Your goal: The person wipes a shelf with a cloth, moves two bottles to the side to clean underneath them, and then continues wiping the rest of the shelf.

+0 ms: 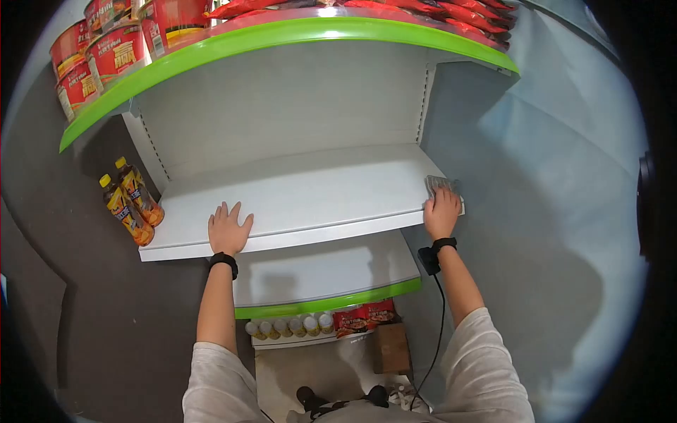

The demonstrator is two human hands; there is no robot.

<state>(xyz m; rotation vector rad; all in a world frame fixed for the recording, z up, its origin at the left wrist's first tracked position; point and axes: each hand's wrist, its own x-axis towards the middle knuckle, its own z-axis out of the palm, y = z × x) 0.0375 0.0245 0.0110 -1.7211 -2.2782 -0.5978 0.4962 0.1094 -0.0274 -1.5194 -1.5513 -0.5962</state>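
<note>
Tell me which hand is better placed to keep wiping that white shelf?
Right, probably. The right hand presses a grey cloth on the white shelf at its right end. The left hand lies flat and empty on the front edge.

White shelving (303,197) with green edges (282,35) against grey walls (550,176)

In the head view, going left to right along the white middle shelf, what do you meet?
Two orange drink bottles at the left end → left hand flat on the front edge → bare white shelf → right hand at the right corner, on a grey cloth-like pad.
</note>
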